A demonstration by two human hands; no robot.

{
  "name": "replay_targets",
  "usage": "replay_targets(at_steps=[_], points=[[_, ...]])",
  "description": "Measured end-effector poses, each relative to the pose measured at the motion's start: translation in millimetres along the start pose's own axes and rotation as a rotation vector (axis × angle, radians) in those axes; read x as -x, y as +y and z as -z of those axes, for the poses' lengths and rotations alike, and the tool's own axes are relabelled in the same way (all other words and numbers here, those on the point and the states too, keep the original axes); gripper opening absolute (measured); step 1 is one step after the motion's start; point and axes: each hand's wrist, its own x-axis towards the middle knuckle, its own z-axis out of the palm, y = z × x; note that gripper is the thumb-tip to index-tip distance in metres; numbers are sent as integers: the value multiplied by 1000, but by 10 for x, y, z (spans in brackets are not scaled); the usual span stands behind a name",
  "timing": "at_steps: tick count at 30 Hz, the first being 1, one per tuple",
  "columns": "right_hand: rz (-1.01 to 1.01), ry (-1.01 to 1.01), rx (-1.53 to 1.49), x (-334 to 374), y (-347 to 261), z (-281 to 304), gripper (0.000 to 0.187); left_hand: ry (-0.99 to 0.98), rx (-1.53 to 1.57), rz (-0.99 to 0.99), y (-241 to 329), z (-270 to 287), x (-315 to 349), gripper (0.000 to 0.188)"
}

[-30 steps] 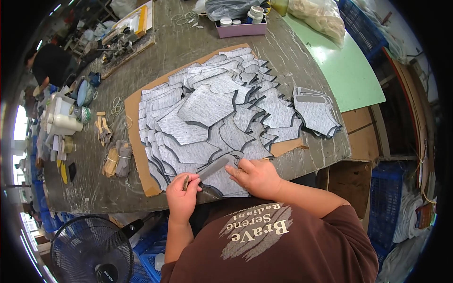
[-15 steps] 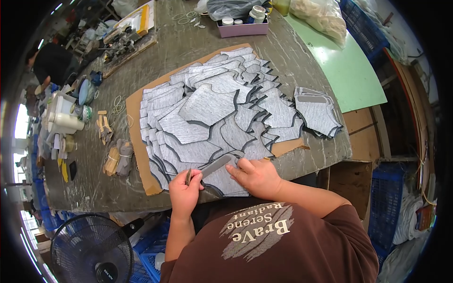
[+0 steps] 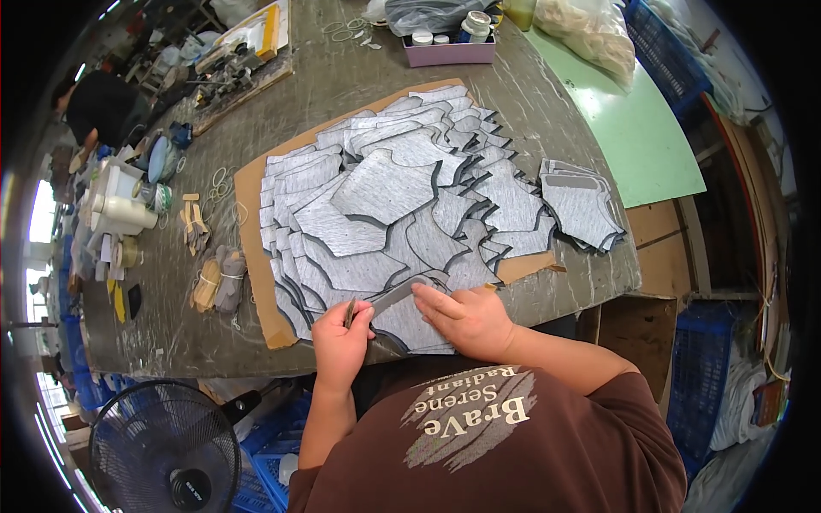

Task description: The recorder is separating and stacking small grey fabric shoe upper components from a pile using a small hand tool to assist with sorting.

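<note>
Near the table's front edge lies a grey fabric-like cut piece (image 3: 415, 332) with a smooth darker grey strip (image 3: 395, 298) along its upper edge. My left hand (image 3: 340, 344) is closed at the strip's left end, pinching a thin dark piece (image 3: 350, 311) that stands up between thumb and fingers; its exact kind is unclear. My right hand (image 3: 475, 327) rests on the strip's right part with fingers stretched out. Beyond both hands spreads a large heap of overlapping grey cut pieces (image 3: 389, 190) with dark edges. To the right lies a smaller stack of pieces (image 3: 581, 214), its top one bearing a grey strip.
A cardboard sheet (image 3: 251, 231) lies under the heap. Left of it are a beige bundle (image 3: 205, 286) and a grey bundle (image 3: 229, 282) of strips. A pink box (image 3: 449, 55) with jars stands at the back. A fan (image 3: 167, 449) is at lower left; another person (image 3: 103, 107) is at far left.
My right hand's fingers have straightened and lie flatter on the strip. The left hand has turned slightly, still pinching. The whole view has shifted a little.
</note>
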Motion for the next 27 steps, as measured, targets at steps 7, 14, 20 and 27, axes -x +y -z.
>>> replay_targets(at_steps=[7, 14, 20, 27], points=[[-24, -6, 8, -18, -1, 8, 16, 98, -460, -270, 118, -51, 11, 8], [-264, -32, -133, -84, -42, 89, 42, 130, -468, -634, 56, -45, 22, 11], [-244, 38, -207, -68, 0, 1, 49, 28, -80, -446, -161, -45, 142, 11], [-87, 112, -287, -52, 116, 2, 21, -131, 269, -143, -96, -69, 177, 21]])
